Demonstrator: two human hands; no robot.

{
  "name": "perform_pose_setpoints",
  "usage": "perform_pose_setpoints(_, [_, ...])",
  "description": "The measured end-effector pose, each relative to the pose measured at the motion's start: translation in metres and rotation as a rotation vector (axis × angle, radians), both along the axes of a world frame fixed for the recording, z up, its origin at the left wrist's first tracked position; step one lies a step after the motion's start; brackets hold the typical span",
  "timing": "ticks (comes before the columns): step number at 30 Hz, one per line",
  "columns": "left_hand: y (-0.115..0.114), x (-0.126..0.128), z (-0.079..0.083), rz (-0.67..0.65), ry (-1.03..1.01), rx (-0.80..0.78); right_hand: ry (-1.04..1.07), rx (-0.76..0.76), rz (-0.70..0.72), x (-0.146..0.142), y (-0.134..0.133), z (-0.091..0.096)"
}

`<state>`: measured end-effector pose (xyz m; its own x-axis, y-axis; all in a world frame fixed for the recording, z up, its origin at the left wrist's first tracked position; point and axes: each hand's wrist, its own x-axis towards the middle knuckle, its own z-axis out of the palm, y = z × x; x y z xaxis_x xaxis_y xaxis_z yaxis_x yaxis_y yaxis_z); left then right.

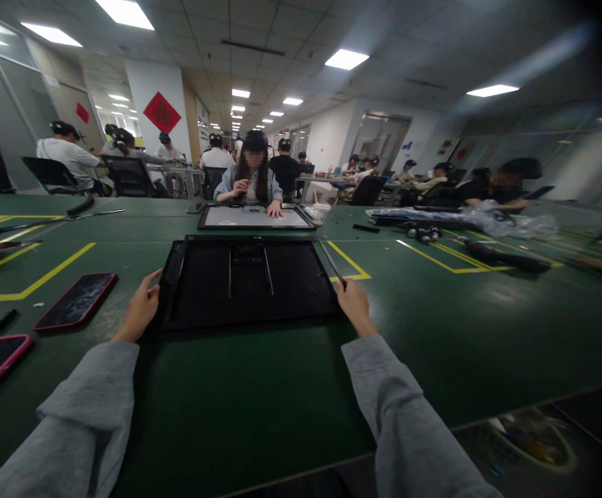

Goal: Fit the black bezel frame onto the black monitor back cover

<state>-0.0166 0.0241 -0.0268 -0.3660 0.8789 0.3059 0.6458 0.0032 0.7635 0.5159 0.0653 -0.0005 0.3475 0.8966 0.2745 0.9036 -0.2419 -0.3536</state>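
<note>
A wide black monitor housing (212,283) is in front of me, its inner side up, with two metal rails near the middle. My left hand (142,308) grips its left edge, thumb uppermost. At the right edge my right hand (354,304) is closed round a slim grey rod (334,264) that slants away along the housing's side. Whether the rod is a loose tool or part of the frame, I cannot tell. The fingertips of my right hand are partly hidden.
Across the green table (290,408), a person rests one hand on a flat screen panel (254,217). Two red-edged phones (77,301) lie at left. A plastic cup (318,210), plastic-wrapped parts (425,218) and a dark tool (505,256) are farther off. A basket (533,439) sits below at right.
</note>
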Motion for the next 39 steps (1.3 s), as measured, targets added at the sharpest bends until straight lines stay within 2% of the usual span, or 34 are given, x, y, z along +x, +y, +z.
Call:
perform_pose_setpoints(6, [-0.009,0.016,0.009,0.033,0.294,0.127,0.066,0.067,0.018,-0.001,0.002,-0.001])
perform_pose_setpoints(10, [-0.011,0.025,0.011,0.026,0.455,0.144,0.082,0.186,0.021,0.000,0.001,0.001])
perform_pose_setpoints(15, [-0.014,0.031,0.028,-0.005,0.412,0.320,0.137,0.428,0.060,0.001,0.004,0.005])
perform_pose_setpoints(18, [-0.019,0.035,0.042,0.054,0.368,0.458,0.190,0.581,0.079,-0.005,0.005,0.007])
perform_pose_setpoints(21, [-0.024,0.035,0.049,0.140,0.331,0.507,0.202,0.661,0.118,-0.014,0.003,0.010])
perform_pose_setpoints(26, [-0.028,0.034,0.048,0.224,0.344,0.391,0.165,0.598,0.143,-0.026,-0.005,0.016])
perform_pose_setpoints(30, [-0.029,0.034,0.048,0.229,0.368,0.339,0.152,0.529,0.134,-0.028,-0.008,0.020])
perform_pose_setpoints(35, [-0.026,0.031,0.046,0.225,0.400,0.314,0.119,0.520,0.113,-0.028,-0.008,0.021])
perform_pose_setpoints(39, [-0.021,0.026,0.039,0.194,0.430,0.213,0.065,0.412,0.096,-0.029,-0.008,0.020])
